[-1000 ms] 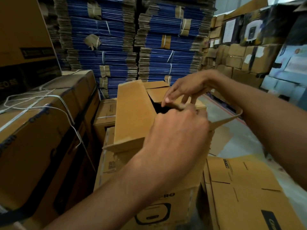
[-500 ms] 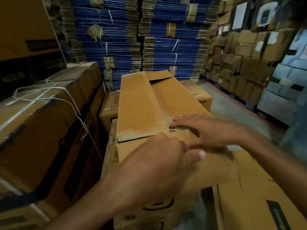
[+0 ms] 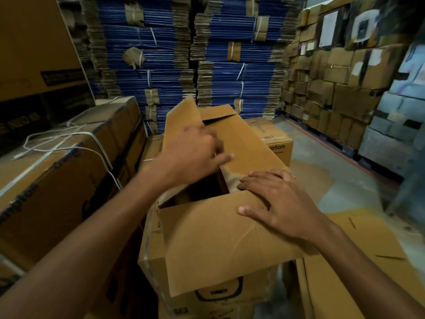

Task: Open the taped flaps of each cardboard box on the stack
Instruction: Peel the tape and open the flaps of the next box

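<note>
The top cardboard box (image 3: 207, 293) of the stack stands in front of me with its lid partly apart. Its left long flap (image 3: 184, 118) stands raised, the right long flap (image 3: 248, 146) lies sloping over the top, and the near short flap (image 3: 213, 238) folds out toward me. A dark opening (image 3: 202, 192) shows between them. My left hand (image 3: 193, 153), blurred, curls its fingers at the inner edge of the right long flap. My right hand (image 3: 278, 203) lies flat with spread fingers on the near flap's right corner.
Large strapped cartons (image 3: 69, 180) crowd the left side. Bundles of flattened blue cartons (image 3: 161, 65) fill the back, and a wall of brown boxes (image 3: 333, 88) the right. A lower box (image 3: 276, 143) sits behind the stack, another (image 3: 356, 272) at lower right. Grey floor (image 3: 322, 171) runs between.
Half a second ago both hands lay on the flattened flaps. Now the left flap stands up, the near flap is folded out, an opening shows, and my left hand has moved farther in.
</note>
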The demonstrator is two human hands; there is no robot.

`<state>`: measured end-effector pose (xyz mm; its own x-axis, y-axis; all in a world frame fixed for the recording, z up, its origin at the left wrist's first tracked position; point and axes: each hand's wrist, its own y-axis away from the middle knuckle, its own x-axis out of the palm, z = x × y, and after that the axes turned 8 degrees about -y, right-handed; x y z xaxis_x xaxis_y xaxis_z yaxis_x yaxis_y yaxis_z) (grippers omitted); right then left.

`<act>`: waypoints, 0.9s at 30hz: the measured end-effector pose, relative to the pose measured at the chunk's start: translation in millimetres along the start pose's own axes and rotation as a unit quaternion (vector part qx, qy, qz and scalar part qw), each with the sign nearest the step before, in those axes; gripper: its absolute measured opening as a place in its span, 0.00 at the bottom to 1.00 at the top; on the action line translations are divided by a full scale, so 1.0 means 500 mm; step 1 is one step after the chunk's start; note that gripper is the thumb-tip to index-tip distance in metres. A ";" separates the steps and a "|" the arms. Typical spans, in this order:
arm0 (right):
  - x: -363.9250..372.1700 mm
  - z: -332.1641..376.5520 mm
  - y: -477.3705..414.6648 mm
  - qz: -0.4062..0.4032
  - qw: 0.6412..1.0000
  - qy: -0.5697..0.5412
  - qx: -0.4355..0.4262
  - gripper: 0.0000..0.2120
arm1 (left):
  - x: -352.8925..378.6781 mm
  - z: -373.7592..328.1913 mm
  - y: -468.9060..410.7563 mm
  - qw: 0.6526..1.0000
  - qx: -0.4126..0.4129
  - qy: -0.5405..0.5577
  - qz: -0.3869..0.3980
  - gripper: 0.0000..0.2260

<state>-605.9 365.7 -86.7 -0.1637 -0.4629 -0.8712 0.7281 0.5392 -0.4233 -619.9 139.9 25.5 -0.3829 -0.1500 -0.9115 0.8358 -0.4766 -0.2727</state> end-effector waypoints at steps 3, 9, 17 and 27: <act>0.004 -0.012 -0.003 -0.017 1.000 -0.018 0.007 0.34 | -0.078 0.059 0.032 0.984 -0.107 0.136 -0.032 0.10; 0.014 -0.032 -0.016 -0.061 0.998 -0.019 -0.013 0.34 | -0.143 0.210 0.135 0.956 -0.260 -0.009 0.134 0.11; -0.048 -0.129 -0.011 -0.014 0.997 -0.066 0.039 0.30 | 0.052 0.159 0.123 0.984 -0.004 -0.009 0.177 0.46; -0.068 0.067 -0.024 -0.040 0.984 -0.107 0.135 0.18 | 0.162 0.009 -0.003 0.988 0.081 0.113 0.064 0.33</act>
<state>-586.6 351.2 -43.9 -0.1045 -0.6502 -0.7525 0.8738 0.3013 -0.3817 -654.0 124.4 -46.4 -0.1653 -0.0302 -0.9858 0.7906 -0.6016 -0.1142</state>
